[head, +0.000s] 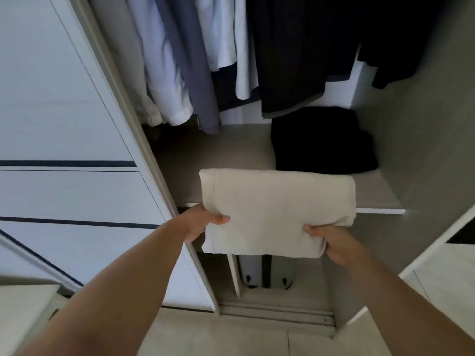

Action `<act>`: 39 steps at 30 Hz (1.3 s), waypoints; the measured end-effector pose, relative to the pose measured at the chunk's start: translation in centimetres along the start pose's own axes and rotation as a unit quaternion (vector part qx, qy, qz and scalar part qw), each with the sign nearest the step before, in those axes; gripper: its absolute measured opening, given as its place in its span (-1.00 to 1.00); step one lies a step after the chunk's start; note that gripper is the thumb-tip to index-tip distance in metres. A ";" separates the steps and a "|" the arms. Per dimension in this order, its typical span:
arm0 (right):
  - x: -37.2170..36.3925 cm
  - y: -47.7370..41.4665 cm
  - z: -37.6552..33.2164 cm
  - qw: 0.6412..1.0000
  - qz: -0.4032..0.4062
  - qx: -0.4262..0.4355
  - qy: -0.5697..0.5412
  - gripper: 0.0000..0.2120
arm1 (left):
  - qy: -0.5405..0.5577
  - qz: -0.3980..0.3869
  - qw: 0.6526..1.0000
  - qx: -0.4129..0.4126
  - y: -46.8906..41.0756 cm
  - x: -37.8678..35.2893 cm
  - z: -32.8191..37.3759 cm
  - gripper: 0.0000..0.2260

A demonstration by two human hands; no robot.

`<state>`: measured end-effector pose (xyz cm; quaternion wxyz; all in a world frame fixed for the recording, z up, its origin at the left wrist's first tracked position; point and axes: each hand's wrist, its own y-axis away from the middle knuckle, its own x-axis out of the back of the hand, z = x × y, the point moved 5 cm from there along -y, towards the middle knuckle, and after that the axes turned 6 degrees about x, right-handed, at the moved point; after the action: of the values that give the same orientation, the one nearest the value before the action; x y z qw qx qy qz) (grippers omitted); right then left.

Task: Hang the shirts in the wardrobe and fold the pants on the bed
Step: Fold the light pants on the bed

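Wardrobe (416,129) open. Shirts (180,60) hung across the top of frame, so I judged that part done. Folded beige pants (275,211) sat mid-frame over the shelf (218,155) edge, not yet set down beside the dark folded pile (321,142). My left hand (200,223) and right hand (331,242) each pinched a lower corner.

We see folded pants (277,211) of soft, matt beige cloth with a stitched hem. The black garment (321,142) is matt cloth too. The shelf (218,160) looks like smooth matt laminate. The wardrobe door (64,98) is smooth, white and faintly sheened.
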<state>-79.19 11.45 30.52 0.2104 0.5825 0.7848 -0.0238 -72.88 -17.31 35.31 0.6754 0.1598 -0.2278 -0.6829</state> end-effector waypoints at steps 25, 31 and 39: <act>7.3 -9.8 -10.3 0.993 0.114 -0.012 0.016 -0.41 | 0.153 0.046 0.986 -0.059 -14.4 -5.4 12.0 -0.84; 10.3 -13.1 -14.2 0.988 0.149 0.033 0.012 -0.52 | 0.176 0.085 0.979 -0.066 -17.1 -8.3 14.8 -0.74; 11.9 -17.8 -19.5 0.985 0.160 0.056 0.005 -0.74 | 0.190 0.106 0.976 -0.030 -20.6 -9.5 19.7 -0.61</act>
<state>-104.27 22.04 40.27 0.1749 0.7116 0.6797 -0.0309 -100.42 -6.28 40.25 0.7794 0.2409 -0.0904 -0.5713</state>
